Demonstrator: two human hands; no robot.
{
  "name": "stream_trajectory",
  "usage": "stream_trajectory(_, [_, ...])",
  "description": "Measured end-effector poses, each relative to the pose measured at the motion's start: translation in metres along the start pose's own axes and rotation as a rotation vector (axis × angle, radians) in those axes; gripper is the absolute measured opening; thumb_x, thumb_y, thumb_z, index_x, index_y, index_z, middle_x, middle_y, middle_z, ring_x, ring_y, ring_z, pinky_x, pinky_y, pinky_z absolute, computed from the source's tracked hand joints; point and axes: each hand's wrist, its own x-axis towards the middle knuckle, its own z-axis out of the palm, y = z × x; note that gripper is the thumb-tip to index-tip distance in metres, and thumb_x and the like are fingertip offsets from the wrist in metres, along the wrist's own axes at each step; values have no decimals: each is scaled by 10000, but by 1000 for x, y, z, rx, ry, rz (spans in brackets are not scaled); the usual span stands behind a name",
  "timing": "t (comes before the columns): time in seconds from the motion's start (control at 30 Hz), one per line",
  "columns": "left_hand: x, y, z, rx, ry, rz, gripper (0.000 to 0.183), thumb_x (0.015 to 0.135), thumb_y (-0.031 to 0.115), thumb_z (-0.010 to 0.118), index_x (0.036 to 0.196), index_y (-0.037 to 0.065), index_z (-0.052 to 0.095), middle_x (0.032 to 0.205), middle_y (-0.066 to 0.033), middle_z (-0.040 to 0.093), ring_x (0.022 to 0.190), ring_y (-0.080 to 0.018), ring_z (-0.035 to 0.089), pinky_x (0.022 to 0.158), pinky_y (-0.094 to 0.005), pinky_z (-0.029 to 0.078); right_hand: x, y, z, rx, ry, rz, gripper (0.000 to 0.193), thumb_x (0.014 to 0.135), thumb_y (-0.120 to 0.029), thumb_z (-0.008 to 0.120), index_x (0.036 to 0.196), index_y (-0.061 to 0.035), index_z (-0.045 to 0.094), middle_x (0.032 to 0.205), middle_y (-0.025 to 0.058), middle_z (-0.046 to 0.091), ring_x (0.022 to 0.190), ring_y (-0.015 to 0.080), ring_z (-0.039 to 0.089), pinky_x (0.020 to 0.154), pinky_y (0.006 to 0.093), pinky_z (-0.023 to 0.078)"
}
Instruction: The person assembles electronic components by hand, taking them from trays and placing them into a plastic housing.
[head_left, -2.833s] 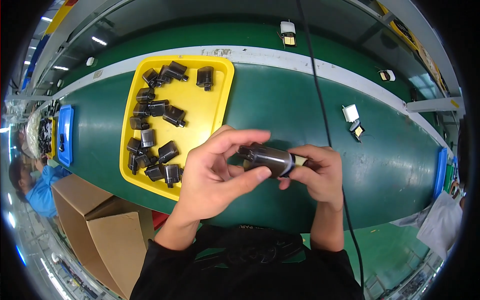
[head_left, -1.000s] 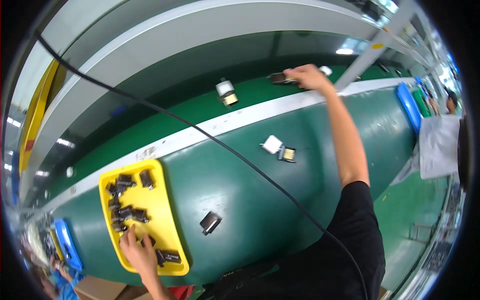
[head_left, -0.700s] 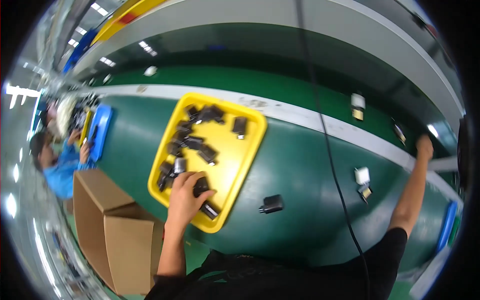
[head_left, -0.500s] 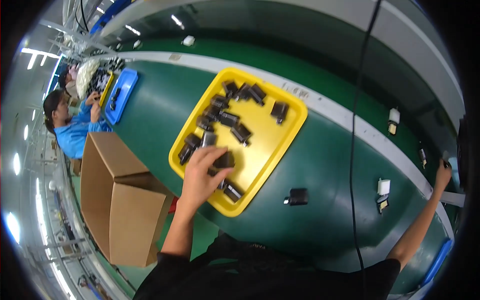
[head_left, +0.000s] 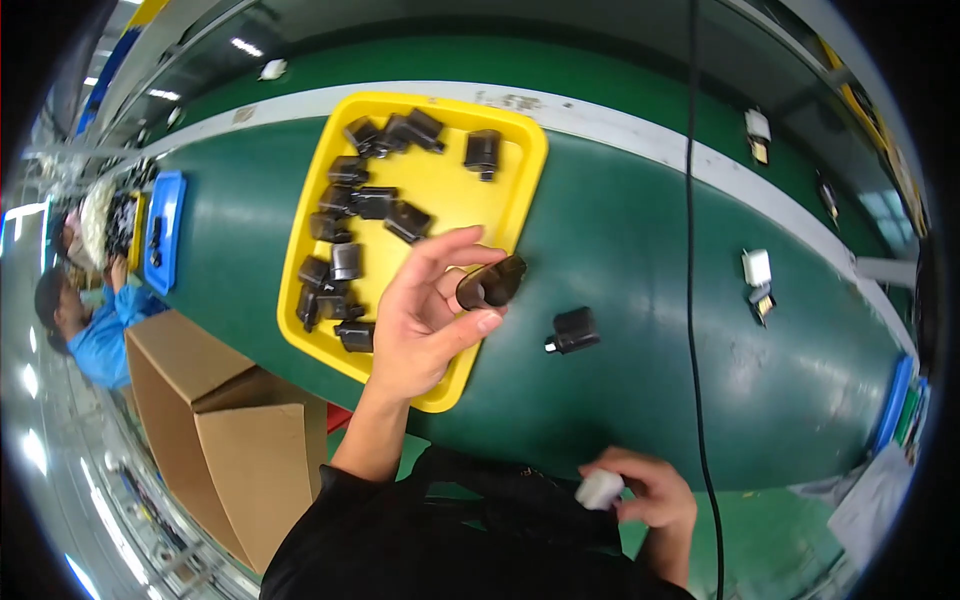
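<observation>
A hollow black plastic housing (head_left: 493, 281) is pinched in my left hand (head_left: 415, 335), its open end turned toward the palm. That hand is over the near right part of the yellow tray (head_left: 292, 285), where several black housings with small nozzle-like ends lie along the left and far sides. Low and close to my body, my right hand (head_left: 655, 492) grips a small white block-shaped part (head_left: 600, 490), blurred by motion. One more black housing (head_left: 573, 330) lies on the green table between both hands, right of the tray.
A black cable (head_left: 692, 220) hangs across the view. White parts with small boards lie on the table (head_left: 757, 268) and the far belt (head_left: 757, 125). At left are a cardboard box (head_left: 255, 470), a blue tray (head_left: 165, 230) and a co-worker's blue sleeve (head_left: 100, 345).
My right hand has come back from the far right belt to near my body, holding a white part. My left hand has lifted a black housing from the tray.
</observation>
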Motion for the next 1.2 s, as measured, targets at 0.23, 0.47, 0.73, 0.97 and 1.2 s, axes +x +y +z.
stream_trajectory(0.23, [-1, -11, 15, -207, -85, -89, 358, 857, 105, 632, 1167, -41, 528, 1103, -193, 606, 959, -294, 636, 805, -361, 535, 101, -59, 10, -771, 603, -508, 365, 707, -61, 766, 1039, 15, 637, 815, 116, 639, 619, 162, 583, 519, 239, 443])
stream_trajectory(0.47, [-12, -3, 19, -89, -52, -87, 376, 829, -38, 619, 1194, -46, 528, 1082, -139, 615, 977, -146, 583, 816, -264, 490, 108, -82, 4, -880, 576, -459, 275, 699, -52, 767, 946, 0, 657, 698, 95, 610, 531, 166, 552, 468, 254, 424])
stream_trajectory(0.73, [-11, 4, 32, -210, -28, -176, 385, 836, -60, 612, 1207, -57, 510, 1071, -155, 612, 943, -187, 630, 798, -279, 541, 98, -84, -5, -822, 501, -429, 227, 709, -41, 750, 914, 1, 661, 670, 90, 610, 540, 155, 573, 468, 247, 422])
stream_trajectory(0.97, [-11, -1, 39, -103, -109, -197, 432, 803, -84, 647, 1210, -56, 504, 1061, -160, 617, 957, -199, 630, 796, -285, 553, 93, -83, -6, -777, 496, -380, 225, 721, -15, 734, 931, 6, 658, 693, 90, 627, 563, 143, 591, 494, 235, 439])
stream_trajectory(1.2, [-13, -2, 51, -167, -83, -176, 435, 773, -105, 671, 1177, -51, 518, 1065, -171, 619, 962, -200, 626, 808, -277, 538, 93, -74, -2, -671, 524, -446, 219, 729, -3, 729, 929, 25, 645, 735, 101, 644, 594, 152, 604, 509, 237, 450])
